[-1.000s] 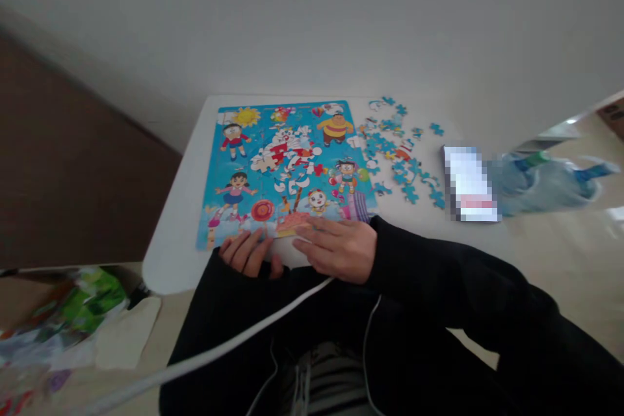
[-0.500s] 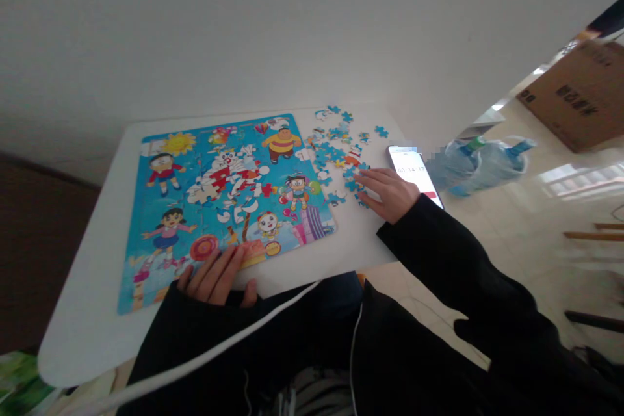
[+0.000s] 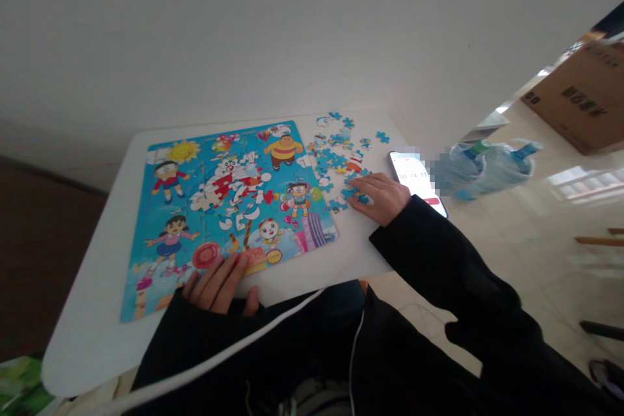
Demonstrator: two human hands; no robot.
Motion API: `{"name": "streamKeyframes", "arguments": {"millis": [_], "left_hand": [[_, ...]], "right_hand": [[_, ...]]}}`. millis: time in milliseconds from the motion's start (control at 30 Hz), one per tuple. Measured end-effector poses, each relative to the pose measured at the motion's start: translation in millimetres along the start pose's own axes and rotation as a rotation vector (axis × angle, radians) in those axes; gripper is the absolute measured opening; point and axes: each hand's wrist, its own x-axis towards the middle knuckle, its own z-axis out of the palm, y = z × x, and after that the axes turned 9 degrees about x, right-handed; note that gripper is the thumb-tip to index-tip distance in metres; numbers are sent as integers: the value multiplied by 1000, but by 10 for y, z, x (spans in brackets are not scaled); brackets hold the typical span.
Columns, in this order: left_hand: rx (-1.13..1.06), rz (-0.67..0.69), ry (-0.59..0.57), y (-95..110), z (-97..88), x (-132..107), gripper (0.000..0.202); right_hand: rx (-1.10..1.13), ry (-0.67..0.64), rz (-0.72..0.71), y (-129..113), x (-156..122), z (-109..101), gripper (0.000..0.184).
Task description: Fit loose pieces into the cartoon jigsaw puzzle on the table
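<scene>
A blue cartoon jigsaw puzzle (image 3: 190, 195) lies flat on the white table, with white and red pieces, some loose, around its middle. My left hand (image 3: 217, 286) rests at its lower edge, fingers stretched out over the board and thumb apart. To the right of the board is a spread of loose puzzle pieces (image 3: 331, 159), mostly blue. My right hand (image 3: 383, 198) is over the near right side of these pieces, thumb and fingers apart, fingertips at blue pieces. Whether it touches one is hard to make out.
A phone (image 3: 416, 182) showing a timer lies right of my right hand on the white table (image 3: 88, 312). Beyond the table, large plastic water bottles (image 3: 492, 169) and a cardboard box (image 3: 580, 97) stand on the floor. A white cable (image 3: 219, 354) crosses in front of me.
My right hand has shifted slightly left and toward me over the loose pieces. My left hand stays at the board's lower edge. The whole view has moved a little.
</scene>
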Motion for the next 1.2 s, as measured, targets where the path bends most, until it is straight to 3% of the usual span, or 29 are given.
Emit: {"name": "streamKeyframes", "arguments": {"millis": [433, 567, 667, 767, 1033, 1200], "left_hand": [[-17, 99, 7, 65, 22, 77, 37], [-4, 183, -16, 71, 50, 79, 40], [-37, 81, -24, 128, 68, 67, 39], [-75, 41, -23, 189, 71, 69, 38], [-29, 103, 18, 194, 87, 140, 35], [24, 231, 107, 99, 152, 152, 39]], "right_hand": [[87, -58, -96, 50, -15, 50, 32], [37, 36, 48, 87, -25, -46, 40], [11, 133, 169, 139, -60, -81, 41], [24, 166, 200, 152, -88, -54, 37], [30, 0, 181, 24, -72, 45, 40], [54, -2, 151, 51, -57, 20, 36]]}}
